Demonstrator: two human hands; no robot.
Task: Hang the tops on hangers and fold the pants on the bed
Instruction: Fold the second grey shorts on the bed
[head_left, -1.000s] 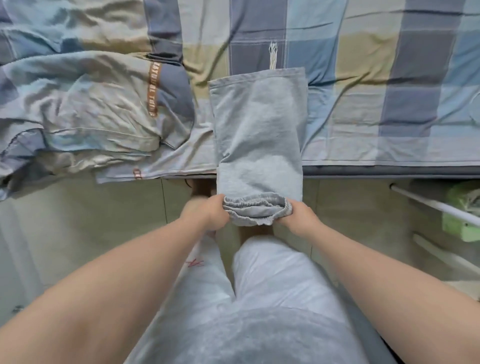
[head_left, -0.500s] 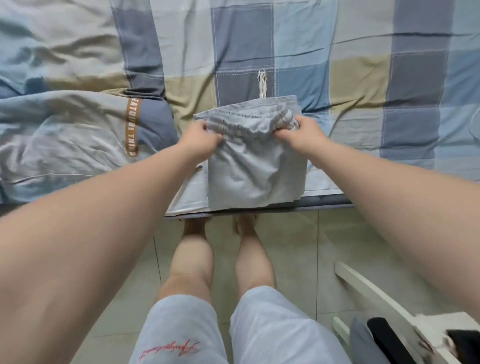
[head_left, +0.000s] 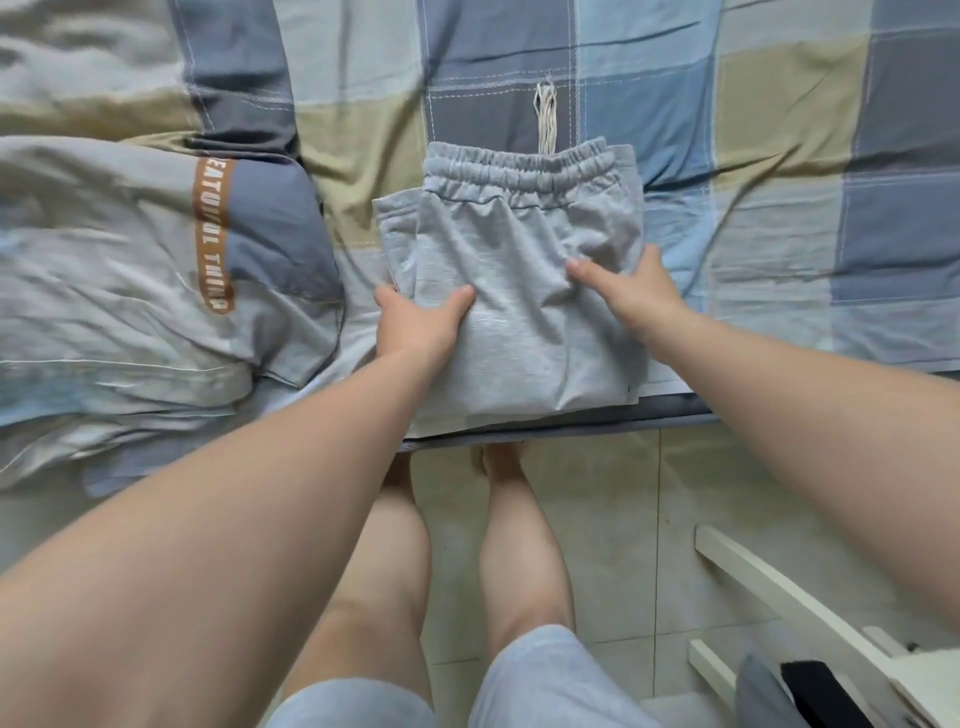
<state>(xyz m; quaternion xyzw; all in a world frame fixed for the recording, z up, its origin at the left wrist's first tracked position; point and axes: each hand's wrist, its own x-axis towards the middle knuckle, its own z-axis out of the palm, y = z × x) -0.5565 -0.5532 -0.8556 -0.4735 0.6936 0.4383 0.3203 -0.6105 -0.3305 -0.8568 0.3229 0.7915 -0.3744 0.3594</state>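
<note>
Both hands' fingers are hidden at the edges of the folded grey sweatpants, so only thumbs show on top. The left hand grips the pants' left edge, thumb pressed on the fabric. The right hand grips the right edge the same way. The pants lie flat on the bed, elastic waistband on the far side and the near fold just short of the mattress edge.

A white drawstring pokes out beyond the waistband; its root is covered. Left of the pants lies a rumpled quilt with a brown lettered band, blurred and only partly legible. On the near side of the pants are tiled floor and the person's bare legs. Near-right of them a white frame and a dark item are cut off by the picture's edge.
</note>
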